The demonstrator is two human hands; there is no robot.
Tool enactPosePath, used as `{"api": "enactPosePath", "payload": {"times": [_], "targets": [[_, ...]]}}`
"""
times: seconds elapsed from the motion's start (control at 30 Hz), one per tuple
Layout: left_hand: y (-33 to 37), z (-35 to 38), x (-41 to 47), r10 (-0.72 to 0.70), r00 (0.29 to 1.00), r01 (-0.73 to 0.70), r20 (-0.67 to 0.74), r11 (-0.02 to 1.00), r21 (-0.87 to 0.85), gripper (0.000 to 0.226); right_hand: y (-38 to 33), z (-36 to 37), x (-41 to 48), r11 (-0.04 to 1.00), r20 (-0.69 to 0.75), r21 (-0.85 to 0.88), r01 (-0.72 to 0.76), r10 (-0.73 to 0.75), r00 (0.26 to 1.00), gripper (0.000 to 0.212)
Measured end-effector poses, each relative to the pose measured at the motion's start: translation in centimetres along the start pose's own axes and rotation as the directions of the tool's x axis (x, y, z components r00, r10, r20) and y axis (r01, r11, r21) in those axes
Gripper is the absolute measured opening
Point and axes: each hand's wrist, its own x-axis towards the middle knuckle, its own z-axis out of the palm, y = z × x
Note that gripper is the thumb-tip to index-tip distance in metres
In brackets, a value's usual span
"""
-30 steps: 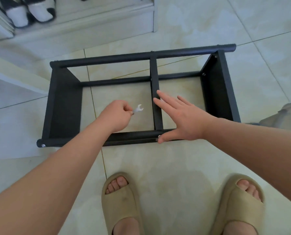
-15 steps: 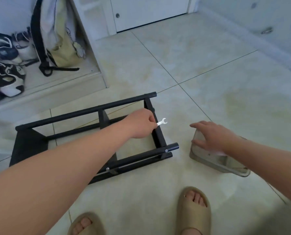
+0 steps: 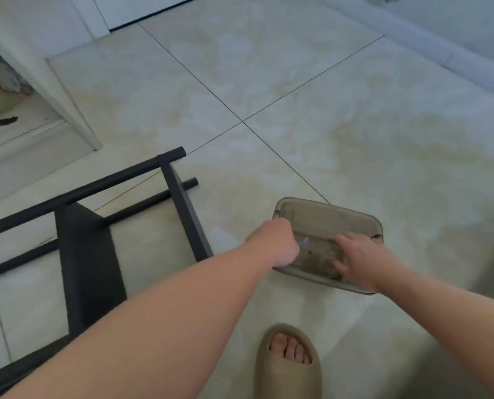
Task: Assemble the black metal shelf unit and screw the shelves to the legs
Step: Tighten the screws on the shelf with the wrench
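Indoors, pale tiled floor (image 3: 297,82), left hand (image 3: 274,243) fisted on wrench (image 3: 305,242), right hand (image 3: 358,254) spread in tray (image 3: 326,214).

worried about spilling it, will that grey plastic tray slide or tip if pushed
Probably slides easily: the tray sits on glossy floor tile. Unlikely to tip, being low and wide. Likely light, thin see-through plastic.

Black shelf frame (image 3: 90,254), smoky grey-brown tray (image 3: 326,207), tan slipper (image 3: 286,378), pale cream-veined floor tiles (image 3: 269,67).
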Motion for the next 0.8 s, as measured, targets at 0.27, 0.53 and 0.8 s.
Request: {"api": "enactPosePath", "payload": {"times": [0.27,0.53,0.8], "targets": [[0.2,2.4,1.8,0.004,0.993,0.011,-0.121,0.992,0.127,0.024,0.6,1.9,0.9,1.0,0.036,0.017,-0.015,0.014,0.999,0.054],[-2.7,-1.8,-4.0,0.113,0.992,-0.109,-0.06,0.992,0.069,0.027,-3.3,-3.7,-0.5,0.999,-0.014,0.017,0.05,-0.05,0.999,0.05],[-10.7,-9.2,-12.5,0.008,0.996,0.021,-0.092,0.949,0.313,0.025,-12.3,-10.5,-1.3,0.971,-0.054,-0.048,0.234,-0.237,0.97,0.041]]}}
